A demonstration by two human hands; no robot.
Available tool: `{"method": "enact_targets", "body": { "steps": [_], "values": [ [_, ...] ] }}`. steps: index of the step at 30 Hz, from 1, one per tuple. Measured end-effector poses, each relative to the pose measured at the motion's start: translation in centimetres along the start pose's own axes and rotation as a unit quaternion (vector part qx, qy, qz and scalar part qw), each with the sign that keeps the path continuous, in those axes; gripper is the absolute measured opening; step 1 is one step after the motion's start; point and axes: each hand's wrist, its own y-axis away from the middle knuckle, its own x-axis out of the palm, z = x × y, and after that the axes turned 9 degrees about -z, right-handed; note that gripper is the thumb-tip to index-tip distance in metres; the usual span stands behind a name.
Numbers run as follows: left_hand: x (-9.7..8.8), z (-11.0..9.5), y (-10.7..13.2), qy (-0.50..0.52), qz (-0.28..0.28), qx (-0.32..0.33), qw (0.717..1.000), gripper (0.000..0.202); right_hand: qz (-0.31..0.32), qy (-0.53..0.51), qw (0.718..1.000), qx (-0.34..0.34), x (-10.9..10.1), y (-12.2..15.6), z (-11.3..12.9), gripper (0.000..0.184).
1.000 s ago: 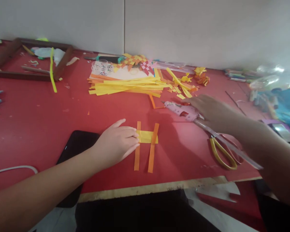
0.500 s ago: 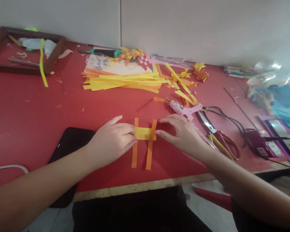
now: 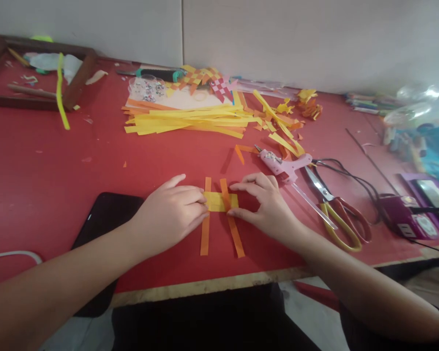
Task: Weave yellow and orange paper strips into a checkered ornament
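Note:
Two yellow paper strips [image 3: 216, 201] lie flat side by side on the red table, crossed by two upright orange strips. My left hand [image 3: 171, 204] is closed at their left end, its fingertips pinning the yellow strips beside the left orange paper strip [image 3: 205, 236]. The right orange paper strip [image 3: 235, 239] slants across the yellow ones, its lower end leaning right. On its right edge rest the thumb and fingertips of my right hand [image 3: 265, 202], curled round it. How the strips overlap under my left fingertips is hidden.
Behind lies a pile of yellow and orange strips [image 3: 186, 122]. A pink glue gun [image 3: 285, 168] and scissors [image 3: 329, 197] lie right of my right hand. A black phone [image 3: 106, 214] is under my left forearm. A wooden frame [image 3: 84, 73] sits back left.
The right orange strip has tilted the other way, its top shifting left and its bottom right. My right hand has moved slightly left with it. My left hand stays in place.

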Motion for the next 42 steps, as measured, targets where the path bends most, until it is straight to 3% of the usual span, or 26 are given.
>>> {"method": "enact_targets", "body": {
  "steps": [9, 14, 17, 20, 28, 33, 42],
  "values": [
    [-0.1, 0.1, -0.2, -0.002, -0.001, 0.006, 1.000, 0.021, 0.020, -0.017, 0.999, -0.036, -0.4, 0.2, 1.1, 0.004],
    [0.0, 0.2, -0.1, -0.010, -0.008, 0.015, 1.000, 0.021, 0.072, -0.165, 0.983, 0.032, -1.1, -0.6, 1.8, 0.005],
    [0.0, 0.2, 0.0, -0.015, 0.004, 0.007, 1.000, 0.024, 0.093, -0.210, 0.970, 0.082, -1.2, -1.5, 2.1, 0.003],
    [0.0, 0.2, -0.1, -0.011, 0.008, -0.001, 1.000, 0.026, 0.114, -0.233, 0.962, 0.084, -0.9, -2.2, 2.4, 0.009],
    [0.1, 0.1, -0.1, -0.010, 0.003, -0.003, 1.000, 0.025, 0.112, -0.205, 0.970, 0.071, -0.2, -1.9, 2.2, 0.013],
    [-0.1, 0.1, -0.1, -0.014, 0.003, 0.003, 1.000, 0.025, 0.111, -0.227, 0.967, 0.014, -0.3, -1.7, 2.3, 0.009],
    [-0.2, -0.2, -0.2, -0.004, 0.016, -0.021, 1.000, 0.028, 0.081, -0.164, 0.982, 0.041, 0.2, -1.1, 3.0, 0.016]
  ]
}}
